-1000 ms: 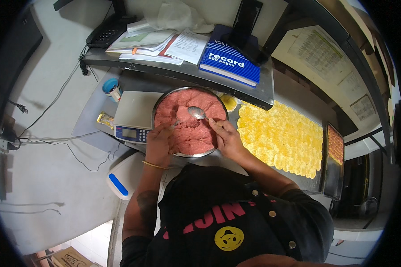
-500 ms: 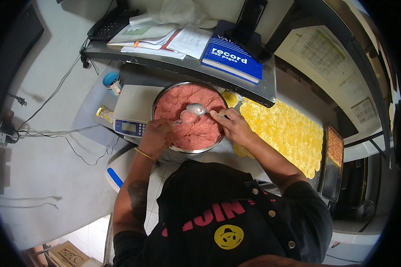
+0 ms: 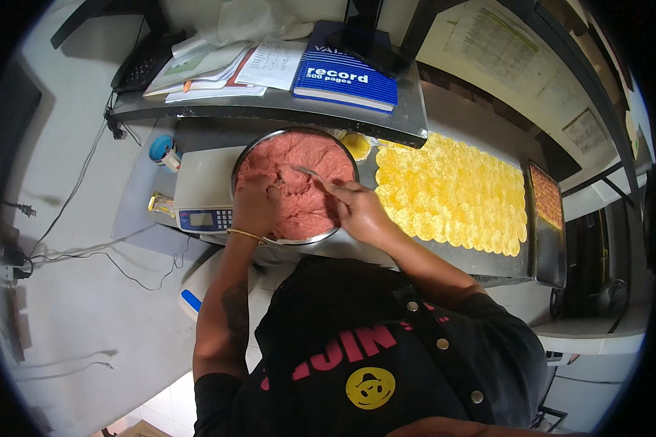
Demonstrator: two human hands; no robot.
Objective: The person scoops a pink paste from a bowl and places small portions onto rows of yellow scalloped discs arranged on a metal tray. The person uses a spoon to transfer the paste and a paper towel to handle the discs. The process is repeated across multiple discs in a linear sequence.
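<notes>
A dark grey metal table (image 3: 481,264) runs under a black shelf (image 3: 270,109) that overhangs its far side, close behind the work. The right hand (image 3: 358,211) has its fingers closed around the handle of a silvery metal spoon (image 3: 310,173), whose head points away to the left and touches soft pink ground paste (image 3: 310,149). The left hand (image 3: 259,207) is turned knuckles up with its fingers curled in; whether they grip anything cannot be told, since the hand itself hides the spot, and it also covers the left part of the paste. The paste lies directly beneath and between both hands, filling a wide round steel bowl (image 3: 310,240), with the right hand reaching over the right rim and the left over the near left side. Just left of the bowl stands a pale flat-topped scale (image 3: 204,182) with a blue keypad panel; beyond it are a round blue cup (image 3: 164,149) and a small yellow packet (image 3: 162,204). To the right, overlapping yellow round slices (image 3: 452,197) cover a broad patch of table, and past them sits a dark tray (image 3: 550,240) with orange-brown pieces at its far end. On the shelf rest loose white papers (image 3: 270,62), a thick blue notebook (image 3: 346,76) and a black telephone (image 3: 146,69).
</notes>
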